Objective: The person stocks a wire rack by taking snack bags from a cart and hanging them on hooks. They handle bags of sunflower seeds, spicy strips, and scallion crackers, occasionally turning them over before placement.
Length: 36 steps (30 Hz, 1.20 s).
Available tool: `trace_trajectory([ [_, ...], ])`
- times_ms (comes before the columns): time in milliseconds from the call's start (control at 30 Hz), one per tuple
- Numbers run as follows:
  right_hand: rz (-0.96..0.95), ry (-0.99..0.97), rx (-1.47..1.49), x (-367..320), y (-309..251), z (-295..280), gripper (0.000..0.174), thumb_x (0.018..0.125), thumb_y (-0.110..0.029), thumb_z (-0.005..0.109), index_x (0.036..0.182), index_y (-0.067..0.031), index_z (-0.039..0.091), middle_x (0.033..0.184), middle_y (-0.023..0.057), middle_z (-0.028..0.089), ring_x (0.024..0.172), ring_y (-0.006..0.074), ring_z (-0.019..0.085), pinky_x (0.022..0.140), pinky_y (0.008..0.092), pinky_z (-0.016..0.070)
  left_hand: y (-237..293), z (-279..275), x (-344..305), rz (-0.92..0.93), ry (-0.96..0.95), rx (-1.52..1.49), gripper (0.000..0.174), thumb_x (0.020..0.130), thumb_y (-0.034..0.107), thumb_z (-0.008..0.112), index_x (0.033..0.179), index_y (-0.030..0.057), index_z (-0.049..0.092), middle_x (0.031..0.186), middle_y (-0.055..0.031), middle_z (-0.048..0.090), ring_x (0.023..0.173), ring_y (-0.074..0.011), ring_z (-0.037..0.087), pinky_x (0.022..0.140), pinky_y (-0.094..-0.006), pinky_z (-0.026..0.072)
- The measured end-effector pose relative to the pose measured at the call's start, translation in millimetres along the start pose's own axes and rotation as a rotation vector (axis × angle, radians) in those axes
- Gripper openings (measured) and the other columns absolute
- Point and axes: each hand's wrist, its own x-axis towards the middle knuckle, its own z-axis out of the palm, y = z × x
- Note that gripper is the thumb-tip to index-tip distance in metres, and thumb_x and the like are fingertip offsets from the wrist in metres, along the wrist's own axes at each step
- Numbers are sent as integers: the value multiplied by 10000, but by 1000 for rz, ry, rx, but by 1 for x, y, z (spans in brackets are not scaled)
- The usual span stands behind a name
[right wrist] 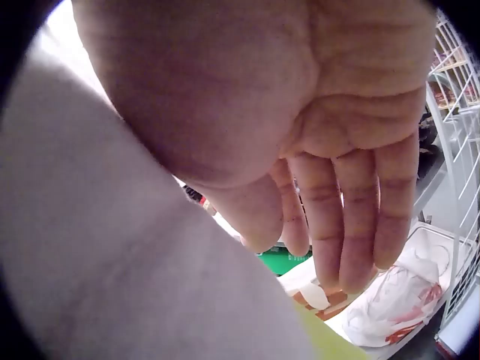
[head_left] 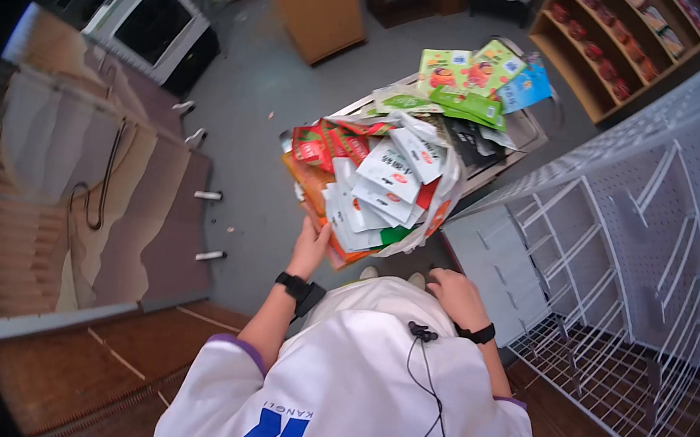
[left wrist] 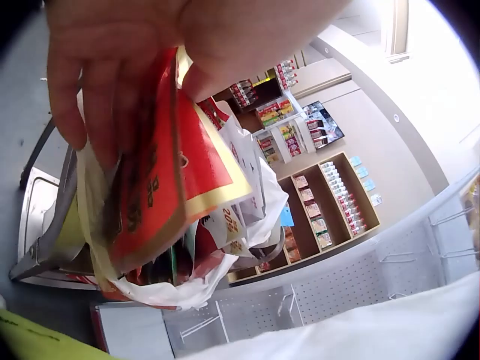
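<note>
A white plastic bag (head_left: 447,197) full of flat packets stands in front of the body, with white packets (head_left: 390,171) on top and red ones (head_left: 330,144) at its left. My left hand (head_left: 310,247) is at the bag's near left edge; in the left wrist view the fingers (left wrist: 112,97) curl round a red and yellow packet (left wrist: 161,180) and the bag's rim. By the shirt's front, right of the bag, my right hand (head_left: 455,295) holds nothing, its fingers (right wrist: 358,217) loosely extended downward.
Green packets (head_left: 470,107) and a blue packet (head_left: 525,85) lie on the cart (head_left: 528,135) behind the bag. White wire racks (head_left: 610,360) stand at the right, a wooden shelf (head_left: 585,51) at the upper right. A patterned panel with hooks (head_left: 112,183) is at the left.
</note>
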Motion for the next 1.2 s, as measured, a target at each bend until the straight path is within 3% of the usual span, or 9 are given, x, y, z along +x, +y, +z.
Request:
trace_trajectory([
  [67,1,0,-7,1,7,-2,213,799,-166,627,955,-24,599,891,161,628,851,340,602,731,422,484,4,4,-1,-13,37,25,436,936,269,497,1290,47,374,1145,-154,586,1033,-262,577,864,-350,446],
  [133,-7,-22,6,3,11,-4,213,802,-162,624,960,-22,598,892,162,627,851,341,601,732,422,483,11,6,-5,31,84,-5,405,917,300,504,1194,27,391,1039,-241,606,967,-408,585,814,-440,456],
  [167,4,-28,13,5,12,-4,213,805,-159,621,966,-21,597,893,163,627,852,342,600,733,423,483,10,7,-6,19,98,-4,405,917,300,504,1194,27,391,1039,-241,606,967,-408,585,814,-440,456],
  [267,-47,-63,23,14,16,-2,208,807,-148,619,972,-22,597,897,162,626,855,346,599,733,424,483,-3,7,-7,-28,109,-16,385,943,268,479,1237,32,398,1155,-150,570,1006,-272,585,870,-357,446],
  [433,-137,-111,37,36,8,3,204,809,-151,621,968,-25,598,901,160,628,870,343,602,736,422,486,-65,10,-1,-129,77,-276,260,957,229,460,1135,41,479,1003,-42,586,797,-123,583,716,-283,497],
  [567,-197,-165,18,49,2,7,196,813,-165,618,951,-26,604,894,158,629,873,342,602,742,423,486,-65,10,-19,-288,69,-224,235,943,220,486,1052,18,538,850,-64,628,724,-137,590,663,-287,473],
  [767,-232,-233,2,61,-10,12,194,816,-167,613,948,-25,607,904,166,633,876,344,601,747,424,484,-41,-3,-33,-172,12,-497,212,935,241,535,989,37,553,814,16,595,709,-59,552,616,-223,455],
  [967,-230,-246,1,63,-15,18,201,814,-160,615,960,-22,603,915,172,634,885,350,600,750,425,485,-7,-8,-33,-220,-23,-490,369,882,276,623,1129,70,443,926,-3,599,777,-73,567,652,-253,493],
  [1200,-191,-227,15,60,-32,17,304,816,-124,605,1111,-59,567,949,177,629,900,357,594,771,431,483,-36,-10,-23,-335,-40,-573,522,852,200,654,1254,99,338,964,-25,586,824,-110,594,677,-274,498],
])
